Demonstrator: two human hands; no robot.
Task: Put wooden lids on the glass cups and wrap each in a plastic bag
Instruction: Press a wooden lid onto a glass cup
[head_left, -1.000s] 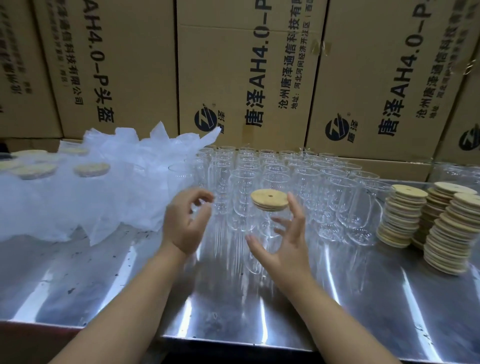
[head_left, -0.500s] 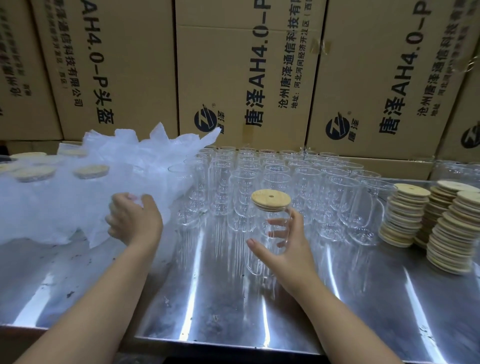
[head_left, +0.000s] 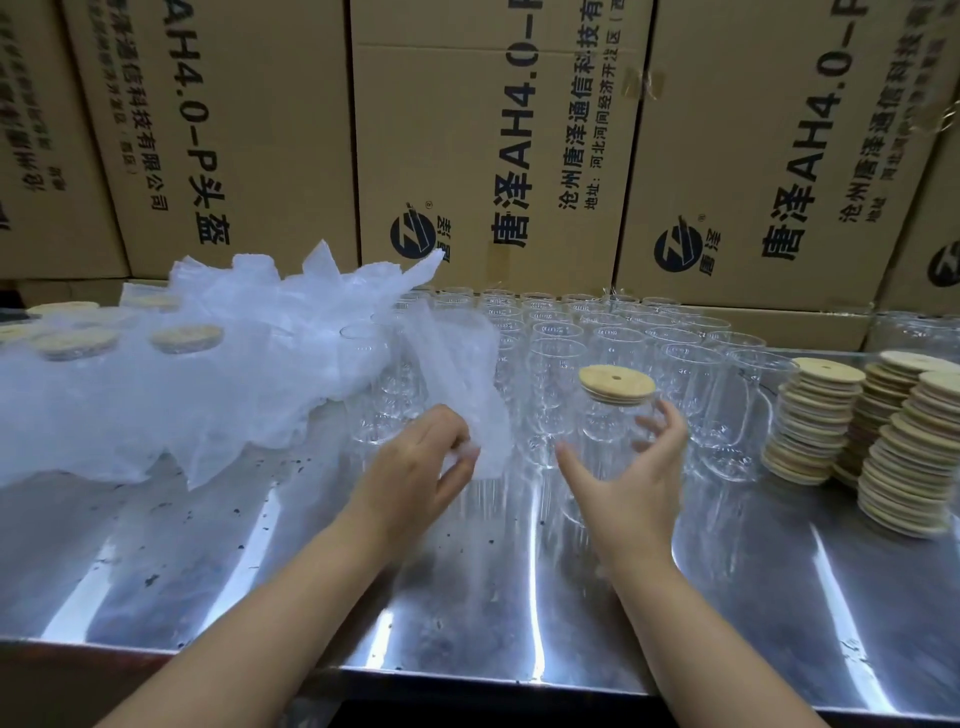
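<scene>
Wooden lid (head_left: 616, 383) atop glass cup (head_left: 602, 449)

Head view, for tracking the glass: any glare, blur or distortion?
Head view: bright glare streaks run down the steel table; the glass cup in the right hand nearly vanishes below its wooden lid; the plastic bag pinched by the left hand looks blurred; cardboard boxes lean, distorted.

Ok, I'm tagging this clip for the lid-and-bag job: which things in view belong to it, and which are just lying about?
Part of the job: left hand pinching a plastic bag; right hand holding the lidded cup; its wooden lid; open glass cups; lid stacks; bag pile; wrapped cups far left.
Just lying about: cardboard boxes behind; steel table underneath.
</scene>
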